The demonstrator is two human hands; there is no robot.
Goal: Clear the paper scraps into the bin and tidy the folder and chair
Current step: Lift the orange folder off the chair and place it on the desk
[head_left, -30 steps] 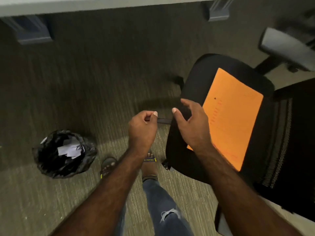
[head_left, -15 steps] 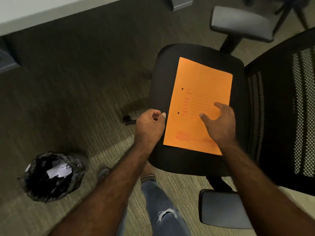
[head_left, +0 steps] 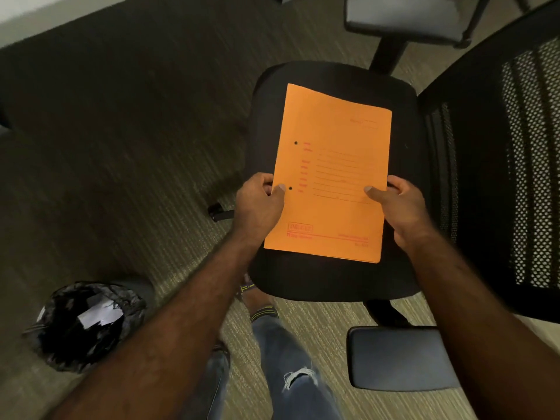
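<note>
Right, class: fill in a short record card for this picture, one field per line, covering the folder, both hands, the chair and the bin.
folder: orange folder, printed side up, over the chair seat
left hand: left hand in a grip on the folder's left edge, thumb on top
right hand: right hand in a grip on the folder's right edge, thumb on top
chair: black office chair, mesh back, grey armrests
bin: bin with a black liner, on the carpet to the left
paper scraps: white paper scraps inside the bin
</note>
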